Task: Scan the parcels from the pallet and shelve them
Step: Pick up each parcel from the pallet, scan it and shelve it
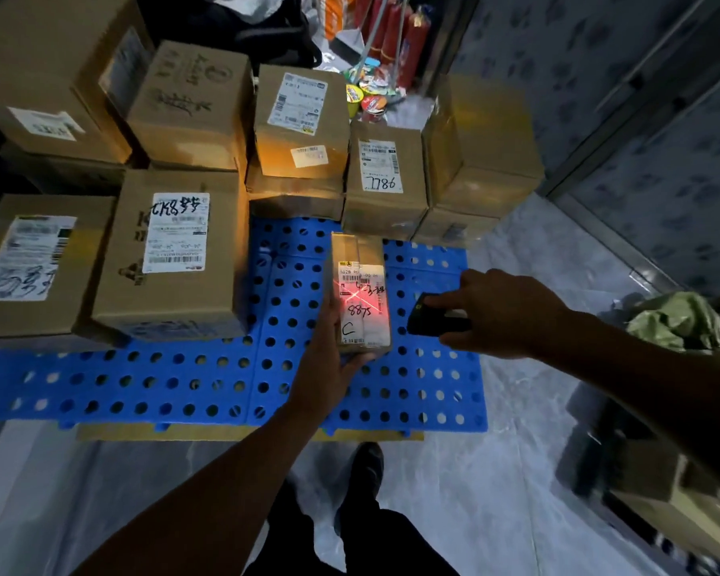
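Note:
My left hand holds a small cardboard parcel from below and from its left side, above the blue perforated pallet. The parcel's white label reads 8875 and C, and a red laser cross lies on that label. To the right of the parcel, my right hand grips a black handheld scanner, index finger stretched along its top, pointed at the label. Several more cardboard parcels, such as the one marked CK8, stand on the back and left of the pallet.
Parcels are stacked two high at the back, one labelled 7786. Red tubes and snack cups lie behind them. A tiled wall runs along the right. A green crumpled bag and a box sit at right. My feet stand on the grey floor.

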A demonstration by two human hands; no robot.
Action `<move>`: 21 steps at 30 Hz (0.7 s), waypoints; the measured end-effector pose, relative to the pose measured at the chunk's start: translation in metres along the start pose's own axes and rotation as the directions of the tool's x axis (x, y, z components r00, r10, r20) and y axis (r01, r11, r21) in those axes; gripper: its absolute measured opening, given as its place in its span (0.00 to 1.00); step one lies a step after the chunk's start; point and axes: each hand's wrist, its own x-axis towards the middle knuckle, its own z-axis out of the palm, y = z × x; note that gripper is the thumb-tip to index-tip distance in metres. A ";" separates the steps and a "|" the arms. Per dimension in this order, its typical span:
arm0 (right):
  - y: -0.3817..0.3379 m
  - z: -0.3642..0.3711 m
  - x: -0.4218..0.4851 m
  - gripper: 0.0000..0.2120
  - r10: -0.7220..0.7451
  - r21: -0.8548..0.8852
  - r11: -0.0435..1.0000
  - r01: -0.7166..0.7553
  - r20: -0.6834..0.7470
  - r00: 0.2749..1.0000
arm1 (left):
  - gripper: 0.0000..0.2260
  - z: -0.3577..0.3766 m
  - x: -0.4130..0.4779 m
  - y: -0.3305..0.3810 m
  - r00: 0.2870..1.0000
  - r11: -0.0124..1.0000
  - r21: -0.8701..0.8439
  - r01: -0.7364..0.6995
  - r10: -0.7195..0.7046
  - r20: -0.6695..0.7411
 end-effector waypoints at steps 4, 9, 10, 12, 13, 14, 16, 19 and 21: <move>-0.003 0.000 -0.017 0.29 0.046 0.010 0.999 -0.045 -0.022 0.999 | 0.49 -0.002 0.000 0.005 0.999 0.999 0.044 -0.016 0.015 0.033; 0.013 0.005 -0.033 0.31 0.023 -0.005 1.000 -0.023 -0.043 0.999 | 0.44 0.003 -0.004 0.008 0.999 0.994 0.099 -0.034 0.032 0.023; 0.018 0.007 -0.034 0.30 0.005 -0.018 1.000 -0.006 -0.030 1.000 | 0.44 0.005 -0.006 0.011 0.999 0.995 0.092 -0.042 0.040 0.025; 0.029 0.014 -0.035 0.30 -0.020 0.008 1.000 0.020 -0.002 1.000 | 0.43 0.009 -0.010 0.018 0.999 0.997 0.058 -0.047 0.046 0.014; 0.033 0.019 -0.035 0.30 -0.023 0.068 0.997 0.022 0.004 1.000 | 0.42 0.012 -0.012 0.022 0.999 0.999 0.028 -0.032 0.032 -0.002; 0.037 0.026 -0.034 0.30 -0.025 0.162 0.986 0.025 -0.003 1.000 | 0.41 0.015 -0.016 0.027 1.000 1.000 -0.023 -0.002 0.001 -0.027; 0.041 0.043 -0.032 0.29 -0.028 0.422 0.906 0.044 -0.044 0.999 | 0.40 0.024 -0.025 0.037 0.994 0.995 -0.086 0.043 -0.051 -0.094; 0.034 0.076 -0.024 0.25 0.016 0.805 0.590 0.062 -0.088 0.996 | 0.40 0.036 -0.045 0.046 0.979 0.989 -0.134 0.059 -0.084 -0.184; 0.020 0.092 -0.019 0.26 0.042 0.914 0.402 0.047 -0.070 0.997 | 0.41 0.043 -0.064 0.052 0.962 0.988 -0.147 0.056 -0.092 -0.258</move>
